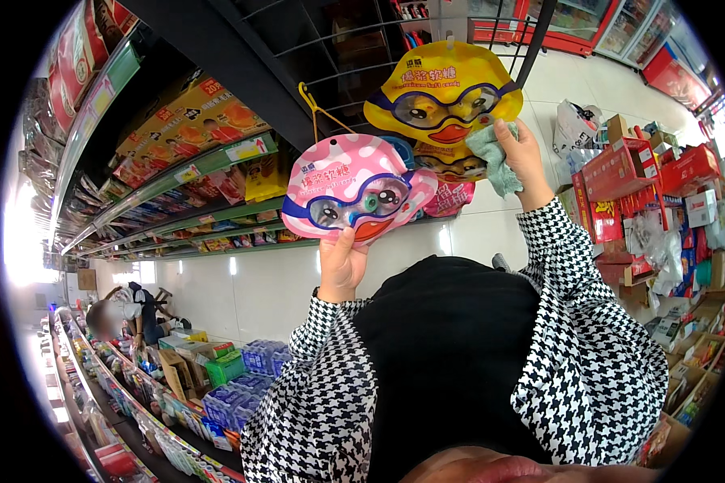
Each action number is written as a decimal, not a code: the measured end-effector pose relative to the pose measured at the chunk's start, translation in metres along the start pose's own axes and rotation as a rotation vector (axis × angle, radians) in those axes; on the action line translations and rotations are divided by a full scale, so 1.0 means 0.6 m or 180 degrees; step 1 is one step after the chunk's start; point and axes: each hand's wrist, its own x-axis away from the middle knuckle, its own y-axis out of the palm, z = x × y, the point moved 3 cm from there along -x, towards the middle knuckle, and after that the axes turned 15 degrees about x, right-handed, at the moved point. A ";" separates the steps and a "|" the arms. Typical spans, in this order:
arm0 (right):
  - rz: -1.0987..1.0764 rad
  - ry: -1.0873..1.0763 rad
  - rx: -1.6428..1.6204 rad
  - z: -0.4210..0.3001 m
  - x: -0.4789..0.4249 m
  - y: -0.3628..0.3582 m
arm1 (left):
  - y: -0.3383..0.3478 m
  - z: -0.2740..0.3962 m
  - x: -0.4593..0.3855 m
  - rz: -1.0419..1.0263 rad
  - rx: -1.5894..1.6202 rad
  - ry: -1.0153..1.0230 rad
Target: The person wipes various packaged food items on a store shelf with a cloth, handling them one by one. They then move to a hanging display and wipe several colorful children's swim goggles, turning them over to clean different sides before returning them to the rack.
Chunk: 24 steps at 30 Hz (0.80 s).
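Observation:
A pink, white-spotted soft candy bag (344, 166) with a goggled duck face is pinched at its lower edge by my left hand (342, 265). Its front faces me. My right hand (527, 162) grips a pale green cloth (494, 157), which rests against the lower right of a yellow duck-face candy bag (438, 75). That yellow bag hangs on a black wire grid (356, 77). Beneath it shows part of a second yellow bag (459, 166), with a pink package (450, 199) lower down. A yellow hanger hook (307, 99) sits above the pink bag.
Shelves of packaged snacks (187, 187) run along the left. Red cartons (619, 166) and plastic bags crowd the floor at right. Wrapped bottle packs (232, 401) and boxes (184, 362) stand at lower left, where another person (136, 314) bends beside a low shelf. Glass-door refrigerators (628, 27) line the back.

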 end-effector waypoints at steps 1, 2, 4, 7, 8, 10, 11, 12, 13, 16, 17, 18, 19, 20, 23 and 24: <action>-0.0013 0.0007 0.0085 -0.003 -0.002 0.001 | -0.003 0.001 0.004 0.0027 -0.0062 0.0044; -0.0041 -0.0097 0.0119 -0.004 -0.007 0.002 | -0.002 0.001 0.009 -0.0090 0.0180 -0.0090; -0.0112 -0.0300 0.0166 -0.004 -0.017 0.006 | 0.001 0.005 0.017 -0.0031 0.0150 -0.0008; -0.0149 -0.0241 0.0357 -0.010 -0.018 0.012 | -0.003 0.006 0.027 0.0060 0.0141 0.0055; -0.0105 -0.0283 0.0361 -0.012 -0.017 0.013 | -0.006 0.006 0.029 0.0089 0.0144 0.0064; -0.0010 -0.0370 0.0365 -0.016 -0.015 0.014 | -0.008 0.005 0.032 0.0103 0.0162 0.0106; -0.0031 -0.0468 0.0332 -0.020 -0.015 0.016 | -0.008 0.005 0.032 0.0108 0.0171 0.0125; -0.0054 -0.0562 0.0294 -0.024 -0.014 0.019 | -0.008 0.005 0.033 0.0125 0.0106 0.0172; -0.0076 -0.0655 0.0257 -0.029 -0.014 0.021 | -0.007 0.004 0.033 0.0141 0.0042 0.0218; -0.0018 -0.1017 0.0156 -0.046 -0.013 0.037 | -0.005 0.006 0.031 0.0097 0.0005 0.0246; 0.0019 -0.1074 0.0128 -0.052 -0.013 0.039 | -0.004 0.007 0.030 0.0067 0.0019 0.0236; 0.0051 -0.1123 0.0100 -0.060 -0.011 0.040 | -0.006 0.008 0.030 0.0055 0.0032 0.0206; 0.0084 -0.1172 0.0071 -0.067 -0.010 0.040 | -0.008 0.007 0.029 0.0044 0.0044 0.0175; 0.0173 -0.1325 0.0064 -0.076 -0.008 0.038 | -0.009 0.008 0.027 0.0033 0.0057 0.0144; 0.0519 -0.1703 0.0088 -0.089 -0.001 0.010 | -0.009 0.003 0.025 0.0115 0.0027 0.0100; 0.0635 -0.1653 -0.0039 -0.095 0.006 0.000 | -0.006 0.002 0.024 0.0131 0.0016 0.0067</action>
